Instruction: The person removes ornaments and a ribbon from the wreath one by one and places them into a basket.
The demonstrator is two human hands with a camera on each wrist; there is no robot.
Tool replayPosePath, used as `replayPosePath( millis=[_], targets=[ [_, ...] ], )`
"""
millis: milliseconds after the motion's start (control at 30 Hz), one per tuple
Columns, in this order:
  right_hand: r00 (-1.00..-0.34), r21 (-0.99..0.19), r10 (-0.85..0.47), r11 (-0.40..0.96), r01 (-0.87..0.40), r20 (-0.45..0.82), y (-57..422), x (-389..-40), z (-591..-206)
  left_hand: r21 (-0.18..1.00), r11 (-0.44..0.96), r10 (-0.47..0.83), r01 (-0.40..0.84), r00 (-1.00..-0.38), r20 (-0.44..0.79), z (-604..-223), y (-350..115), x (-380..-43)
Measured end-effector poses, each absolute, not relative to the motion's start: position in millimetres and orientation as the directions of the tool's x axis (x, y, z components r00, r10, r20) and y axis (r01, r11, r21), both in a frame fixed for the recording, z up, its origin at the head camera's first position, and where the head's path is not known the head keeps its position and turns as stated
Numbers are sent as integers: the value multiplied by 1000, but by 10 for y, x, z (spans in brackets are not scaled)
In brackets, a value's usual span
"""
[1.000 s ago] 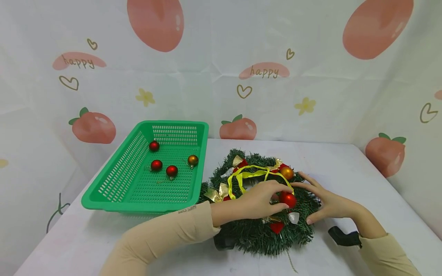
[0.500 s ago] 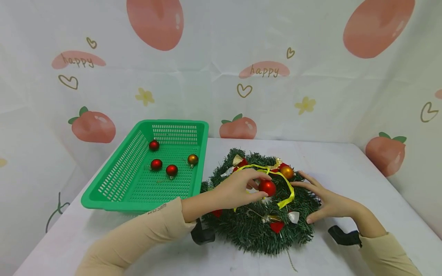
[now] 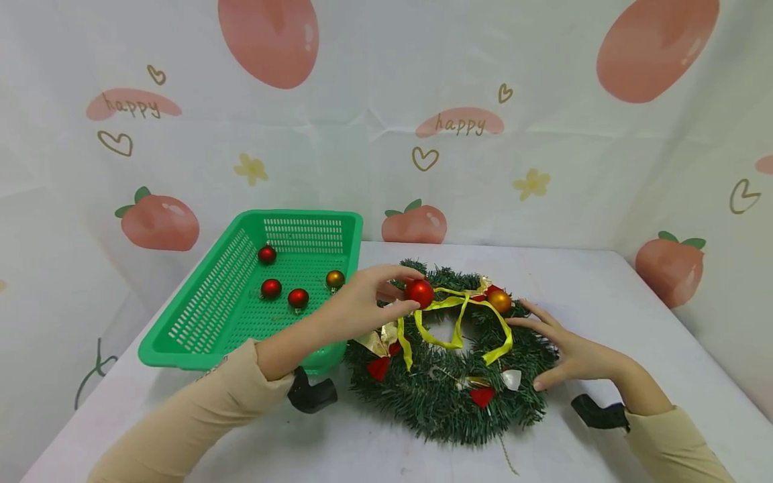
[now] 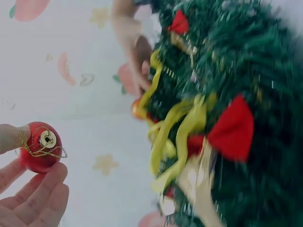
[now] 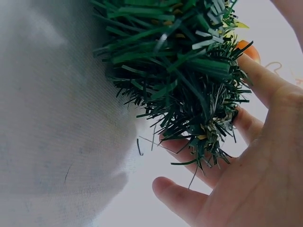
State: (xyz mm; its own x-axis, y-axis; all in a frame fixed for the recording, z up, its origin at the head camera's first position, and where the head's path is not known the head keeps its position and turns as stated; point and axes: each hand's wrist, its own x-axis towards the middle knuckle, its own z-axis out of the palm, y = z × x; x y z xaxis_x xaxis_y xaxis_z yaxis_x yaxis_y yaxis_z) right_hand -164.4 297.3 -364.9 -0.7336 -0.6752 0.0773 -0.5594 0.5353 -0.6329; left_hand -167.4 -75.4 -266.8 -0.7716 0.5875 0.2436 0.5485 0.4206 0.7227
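My left hand (image 3: 368,302) pinches a shiny red Christmas ball (image 3: 419,294) between thumb and fingertips, above the wreath's left side. In the left wrist view the ball (image 4: 41,158) shows its gold cap and a thin gold string. The green tinsel wreath (image 3: 459,416) lies on the table, bearing a yellow ribbon (image 3: 449,343), red and gold bows and an orange-gold ball (image 3: 499,301). At the wreath's right edge rests my right hand (image 3: 582,355), its fingers spread and fairly straight. Tinsel partly hides those fingers in the right wrist view.
A green plastic basket (image 3: 250,360) stands to the left of the wreath, with several red and gold balls inside. Behind the white table (image 3: 561,268) hangs a fruit-patterned cloth (image 3: 362,147). A loose gold string (image 3: 508,456) lies at the wreath's front.
My left hand has carried the red ball from the wreath's right part up and leftwards, uncovering the ribbon and the wreath's centre. The right hand has stayed in place.
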Motion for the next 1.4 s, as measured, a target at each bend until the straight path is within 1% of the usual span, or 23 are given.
replayPosePath(
  millis=[267, 433, 600, 900, 1400],
  targets=[
    [-738, -646, -673, 538, -542, 59, 2964, -1636, -3657, 763, 467, 439, 448, -866, 240, -2562, -1119, -1774],
    [-735, -633, -673, 537, -558, 77, 2959, -1639, -3646, 761, 503, 378, 410, -896, 234, -2500, -1368, -1890],
    [-736, -633, -672, 538, -557, 76, 2954, -1639, -3639, 749, 556, 334, 361, -922, 196, -2487, -1610, -2006],
    [-736, -641, -673, 534, -551, 72, 2949, -1640, -3636, 761, 582, 304, 287, -945, 124, -2565, -1893, -2175],
    [-740, -645, -670, 538, -544, 65, 2960, -1626, -3637, 753, 631, 268, 186, -963, 14, -2691, -2085, -2383]
  ],
)
